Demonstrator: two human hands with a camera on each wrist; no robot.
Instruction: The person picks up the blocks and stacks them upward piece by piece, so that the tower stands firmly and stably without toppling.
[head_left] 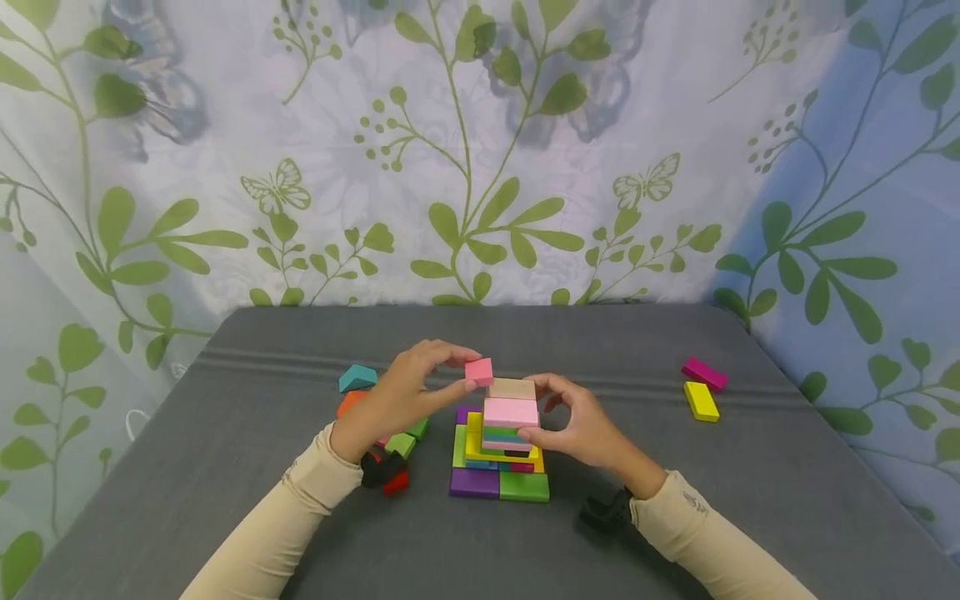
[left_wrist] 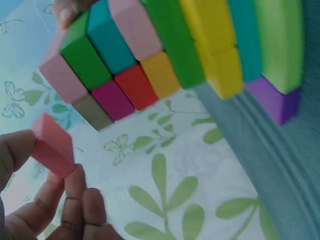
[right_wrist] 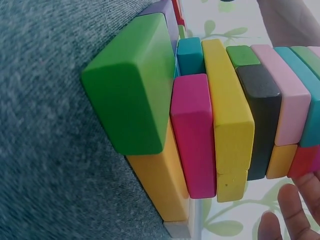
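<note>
Curtain: pale, printed with green leaves and butterflies; hangs beyond the bench's far edge.

Bench: covered in grey cloth.

Sleeves, two, cream: left, right; both reach in from the bench's near side.

Block tower: multicoloured, upright, about midway between the bench's left and right edges. Near side of base, purple block at left and green block at right; yellow blocks in a middle layer; a black block above these; on top, a light pink block with a natural-wood block behind it.

Hands, two. Left hand: closed in a pinch, thumb and fingers on a salmon-pink block. Right hand: partly open around the tower's right side near the top, thumb at the front, fingers behind.

Wrist mounts, two, black: left, right.

Loose blocks, right: one yellow, one magenta, side by side towards the bench's far right corner.

Loose blocks, left: teal, orange, light green and red, between tower and left edge, partly hidden by the left arm.

Salmon-pink block: small; held in the air just beside the tower's top, apart from it.
</note>
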